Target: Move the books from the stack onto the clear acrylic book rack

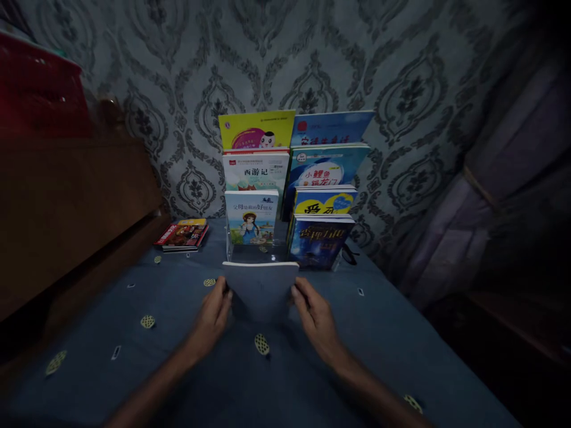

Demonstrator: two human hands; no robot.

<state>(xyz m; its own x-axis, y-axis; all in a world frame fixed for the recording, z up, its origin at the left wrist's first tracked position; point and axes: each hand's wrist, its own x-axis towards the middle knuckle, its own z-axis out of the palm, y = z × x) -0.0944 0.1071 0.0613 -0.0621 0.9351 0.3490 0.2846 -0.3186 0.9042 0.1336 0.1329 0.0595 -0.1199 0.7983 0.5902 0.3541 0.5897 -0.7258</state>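
A thin book (261, 294) with a plain bluish-grey side toward me stands tilted just above or on the blue cloth; I cannot tell if it touches. My left hand (216, 309) grips its left edge, and my right hand (314, 309) grips its right edge. Directly behind it rises a clear display rack (229, 249) with books in two columns. At the front of the left column is a light blue book (252, 219) with a girl in a hat. A dark blue book (319, 241) fronts the right column.
A small stack of magazines (182, 233) lies at the back left beside a brown wooden headboard (75, 208). Dark glasses (350, 255) sit right of the rack. Patterned wallpaper (214, 89) is behind, a red bag (40, 89) upper left, a curtain (473, 184) at right.
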